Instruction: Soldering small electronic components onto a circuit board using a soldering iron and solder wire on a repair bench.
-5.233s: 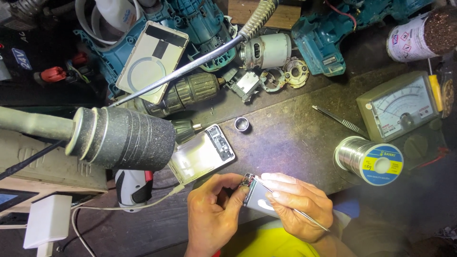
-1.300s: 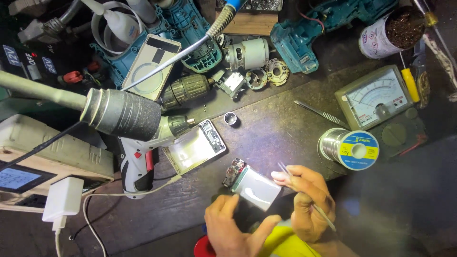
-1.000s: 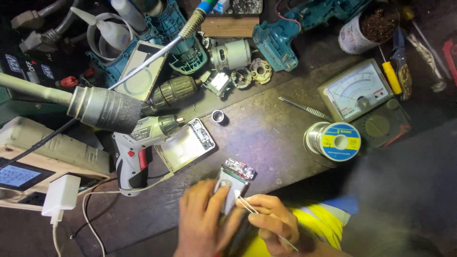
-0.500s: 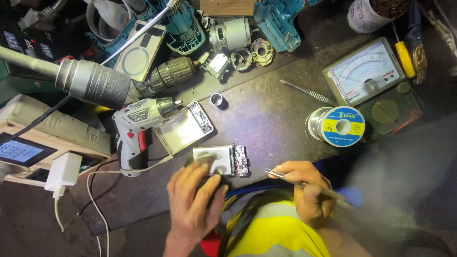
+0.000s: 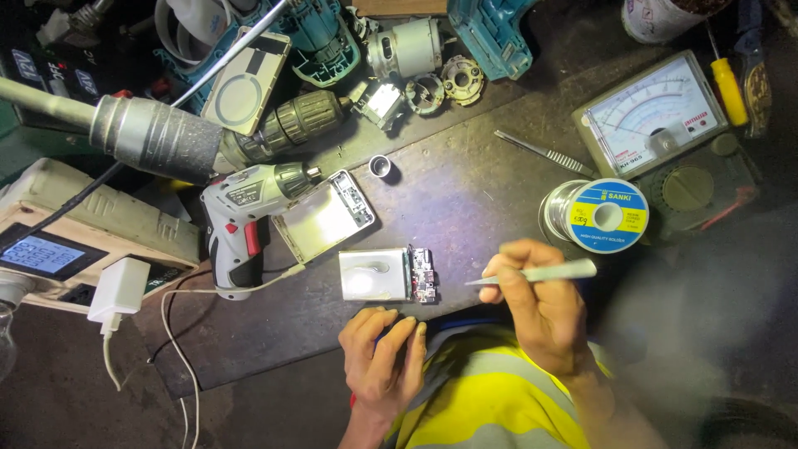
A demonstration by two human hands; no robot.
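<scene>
Lying left of tweezers (image 5: 532, 273): module (image 5: 387, 274)

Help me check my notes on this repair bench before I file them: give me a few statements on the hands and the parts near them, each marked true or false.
1. The right hand holds tweezers. True.
2. The left hand grips the silver pack. False: it rests at the bench edge, apart from the pack.
3. A small circuit board sits at the pack's right end. True.
4. The solder spool lies left of the cordless screwdriver. False: it lies far to the right, by the analog meter.
5. The tweezers' tips touch the board. False: they stop short of it.
</scene>
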